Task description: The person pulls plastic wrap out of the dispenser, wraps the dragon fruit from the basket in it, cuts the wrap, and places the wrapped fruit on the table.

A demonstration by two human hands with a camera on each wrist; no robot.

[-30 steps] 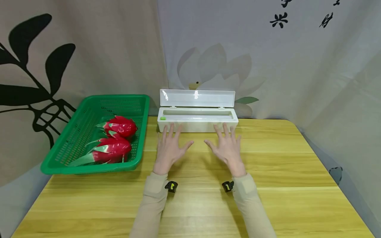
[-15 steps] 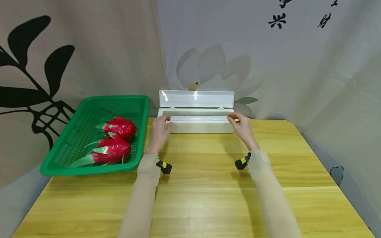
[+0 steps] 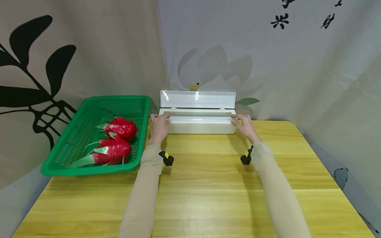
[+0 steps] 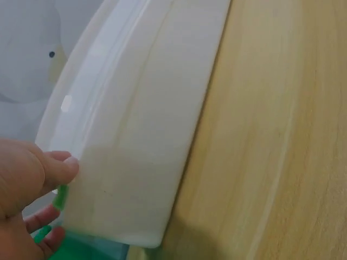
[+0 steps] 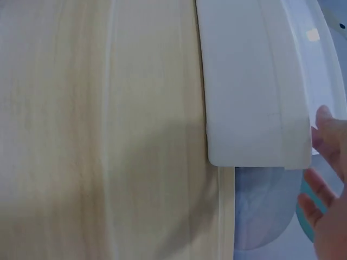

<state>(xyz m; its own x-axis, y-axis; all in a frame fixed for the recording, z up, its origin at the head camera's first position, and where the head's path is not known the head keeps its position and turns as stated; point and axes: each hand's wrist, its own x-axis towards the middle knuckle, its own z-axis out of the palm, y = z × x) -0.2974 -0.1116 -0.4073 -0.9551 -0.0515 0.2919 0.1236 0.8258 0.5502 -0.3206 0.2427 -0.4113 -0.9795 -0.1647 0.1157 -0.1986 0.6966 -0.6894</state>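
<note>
Head view: long white plastic dispenser box (image 3: 198,125) at table's 12 o'clock, lid up. Left hand (image 3: 158,127) and right hand (image 3: 244,126) grasp opposite ends, likely to steady it. Green plastic basket (image 3: 74,155) at 9 o'clock.

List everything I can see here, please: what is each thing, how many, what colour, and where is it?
table: one, yellow wood, fills the foreground.
long box: one, white, at the table's far edge in the middle, its hinged lid standing open.
basket: one, green mesh plastic, left of the box, partly over the table's left edge.
dragon fruits: two, red with green tips, lying in the basket.
backdrop cloths: beige with black leaves on the left, grey with a pale lotus on the right.
left hand: one, at the box's left end, fingers on its rim.
right hand: one, at the box's right end.
sleeves: two, beige.
</note>
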